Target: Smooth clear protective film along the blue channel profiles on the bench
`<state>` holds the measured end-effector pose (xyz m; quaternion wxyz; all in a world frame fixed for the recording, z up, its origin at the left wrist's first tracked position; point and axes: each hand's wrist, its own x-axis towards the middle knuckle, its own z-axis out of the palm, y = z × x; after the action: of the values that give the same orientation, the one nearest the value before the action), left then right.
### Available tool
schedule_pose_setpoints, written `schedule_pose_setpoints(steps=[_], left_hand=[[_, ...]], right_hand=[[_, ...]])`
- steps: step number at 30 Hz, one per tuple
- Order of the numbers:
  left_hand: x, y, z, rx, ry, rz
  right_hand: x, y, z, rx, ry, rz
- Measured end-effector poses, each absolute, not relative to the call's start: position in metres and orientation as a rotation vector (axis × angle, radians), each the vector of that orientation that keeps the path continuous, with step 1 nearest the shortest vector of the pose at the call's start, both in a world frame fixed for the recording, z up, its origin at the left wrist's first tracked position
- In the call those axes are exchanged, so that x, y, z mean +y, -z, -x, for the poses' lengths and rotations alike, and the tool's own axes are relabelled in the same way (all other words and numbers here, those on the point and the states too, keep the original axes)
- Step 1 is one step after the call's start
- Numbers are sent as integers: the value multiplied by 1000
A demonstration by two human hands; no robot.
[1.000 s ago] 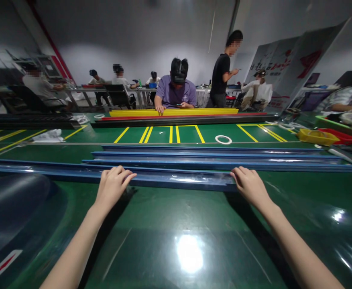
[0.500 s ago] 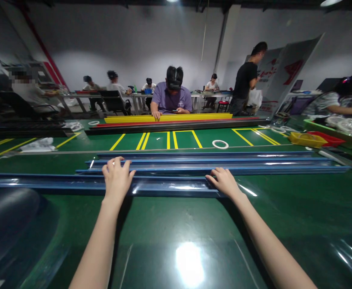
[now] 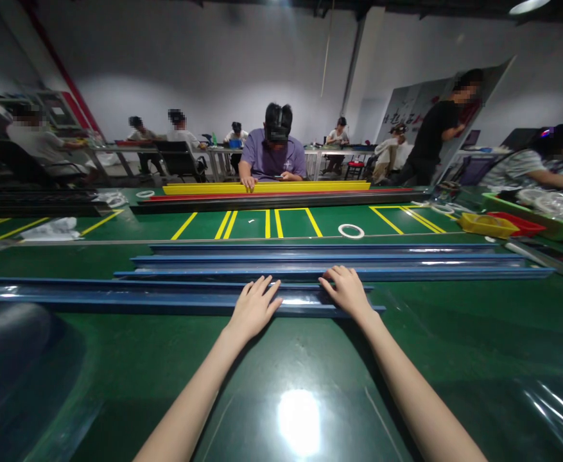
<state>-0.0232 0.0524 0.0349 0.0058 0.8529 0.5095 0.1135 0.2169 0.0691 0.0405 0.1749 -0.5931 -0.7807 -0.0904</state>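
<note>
A long blue channel strip [image 3: 117,296] lies across the green table [image 3: 291,378] right in front of me. My left hand [image 3: 253,308] rests on top of it with its fingers stretched out flat. My right hand [image 3: 346,292] lies a short way to the right on the same strip, near its right end, fingers also flat and slightly spread. Neither hand wraps round anything. Behind the strip lie three more long blue strips [image 3: 339,260], side by side.
A white tape ring [image 3: 351,230] lies on the yellow-lined middle of the table. Yellow, red and black strips [image 3: 266,188] lie at the far edge, where a person in a purple shirt [image 3: 273,151] sits. Yellow and red trays [image 3: 488,223] are at the right. Clear film covers the table's near corners.
My left hand has slid to the right along the near blue strip, close to my right hand. My right hand has moved left. A standing person in black has walked to the right.
</note>
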Motion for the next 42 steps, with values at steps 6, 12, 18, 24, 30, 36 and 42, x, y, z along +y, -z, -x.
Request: schedule_pose_setpoints(steps=[6, 12, 18, 24, 30, 36, 42], left_hand=[[57, -36, 40, 1609, -238, -2562], [63, -38, 59, 1642, -95, -2411], [68, -43, 79, 1819, -22, -2316], [65, -57, 95, 2059, 72, -2300], [48, -61, 54, 1916, -81, -2520], [46, -48, 39, 1808, -81, -2509], [55, -53, 64, 1853, 0, -2386]], right_hand=[[48, -50, -219, -2183, 287, 1724], [23, -35, -232, -2217, 275, 1817], [15, -14, -211, -2220, 269, 1752], [19, -13, -168, -2174, 203, 1708], [23, -15, -128, -2145, 116, 1694], [22, -19, -127, -2140, 11, 1559], [17, -27, -176, -2036, 99, 1618]])
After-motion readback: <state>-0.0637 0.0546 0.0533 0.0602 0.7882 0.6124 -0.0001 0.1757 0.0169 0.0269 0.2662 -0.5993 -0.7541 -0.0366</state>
